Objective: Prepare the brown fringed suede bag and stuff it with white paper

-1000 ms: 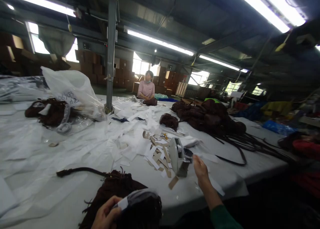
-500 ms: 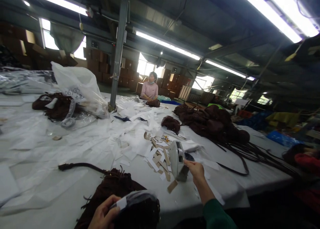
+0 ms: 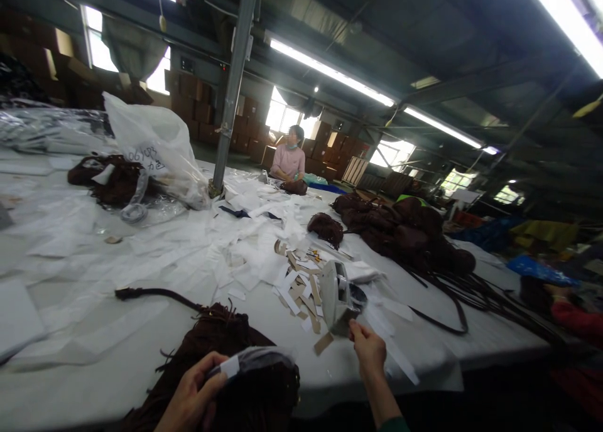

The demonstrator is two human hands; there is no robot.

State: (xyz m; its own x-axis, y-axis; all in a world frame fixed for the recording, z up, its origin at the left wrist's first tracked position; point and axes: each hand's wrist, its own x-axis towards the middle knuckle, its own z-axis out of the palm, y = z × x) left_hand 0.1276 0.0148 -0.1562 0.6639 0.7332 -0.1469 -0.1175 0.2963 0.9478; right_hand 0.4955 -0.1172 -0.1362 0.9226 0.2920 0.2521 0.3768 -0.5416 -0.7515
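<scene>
A dark brown fringed bag [image 3: 207,350] lies at the front edge of the table. My left hand [image 3: 195,388] is closed on its handle [image 3: 261,358], which is wrapped in a thin translucent sheet, with a small white piece [image 3: 230,367] under my thumb. My right hand [image 3: 370,350] is pinched at the near end of a grey tape dispenser [image 3: 335,294]; whatever lies between the fingertips is too small to make out. From the bag a dark strap [image 3: 160,294] stretches left across the table.
Cut card strips [image 3: 299,291] lie beside the dispenser. White sheets [image 3: 188,250] cover much of the table. Brown bags [image 3: 391,225] with long straps are heaped at right, and a plastic bag [image 3: 155,143] stands by a metal post [image 3: 233,93]. Another person [image 3: 288,161] sits across the table.
My right hand has moved down and toward me from the tape dispenser, its fingers still pinched. The left hand keeps its hold on the handle. The view has shifted slightly.
</scene>
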